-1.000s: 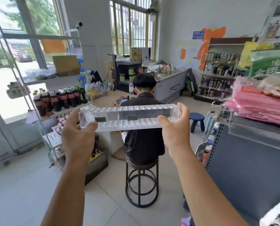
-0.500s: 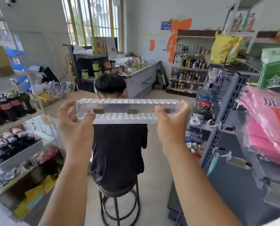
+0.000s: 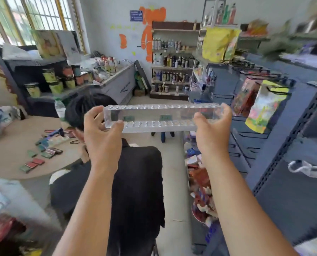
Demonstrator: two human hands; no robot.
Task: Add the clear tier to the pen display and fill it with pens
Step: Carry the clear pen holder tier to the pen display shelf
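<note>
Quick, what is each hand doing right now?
The left hand is closed, holding the left end of the clear tier.
The right hand is closed, holding the tier's right end.

Tier (image 3: pixel 161 115): right end hidden in my right hand (image 3: pixel 212 130), lower left corner behind my left hand (image 3: pixel 102 132). Its two labels (image 3: pixel 129 118): too small for me to read. Seated person (image 3: pixel 135 182): head partly behind the tier and left hand. Top-right shelf goods (image 3: pixel 283 45): blurred. Bottom-left clutter (image 3: pixel 4 230): smeared, unidentifiable.
</note>
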